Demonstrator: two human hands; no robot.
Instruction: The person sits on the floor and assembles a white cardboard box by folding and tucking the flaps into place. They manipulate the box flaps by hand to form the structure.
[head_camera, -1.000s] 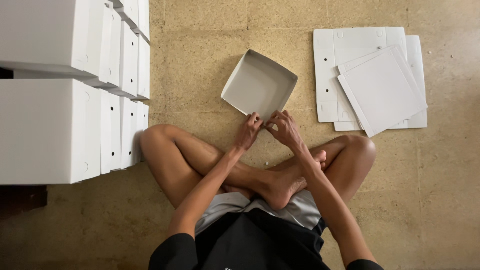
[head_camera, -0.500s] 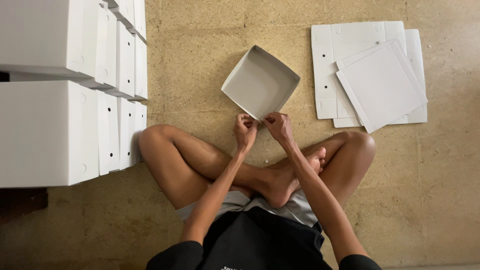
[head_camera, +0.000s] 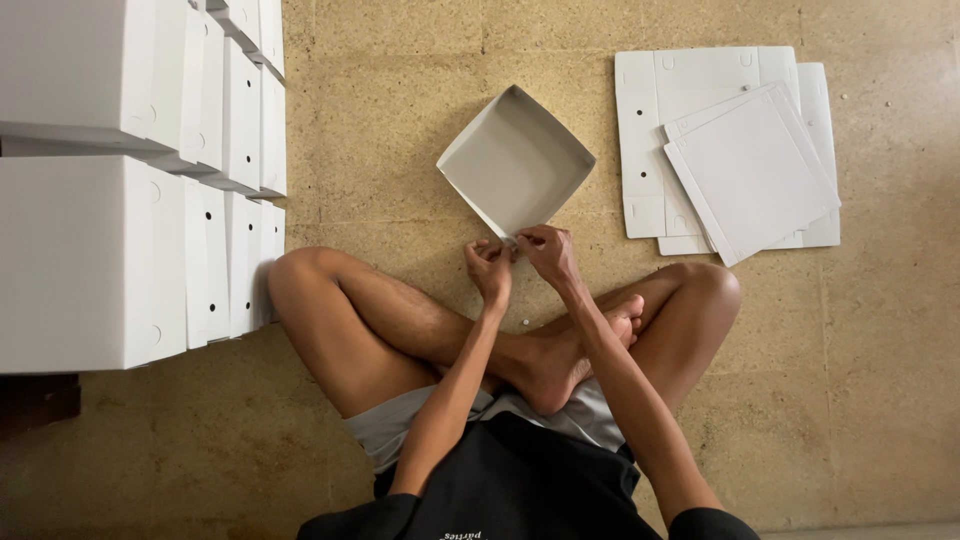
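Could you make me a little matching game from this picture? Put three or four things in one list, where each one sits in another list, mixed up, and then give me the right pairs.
Things:
1. open box tray
2. flat card sheets
3. stacked white boxes
4. left hand

Places:
A. piled along the left edge of the view
B. on the floor just beyond the crossed legs, one corner towards the person
C. lying in a loose pile on the floor at upper right
D. at the near corner of the tray, beside the right hand

Pairs: 1-B, 2-C, 3-A, 4-D
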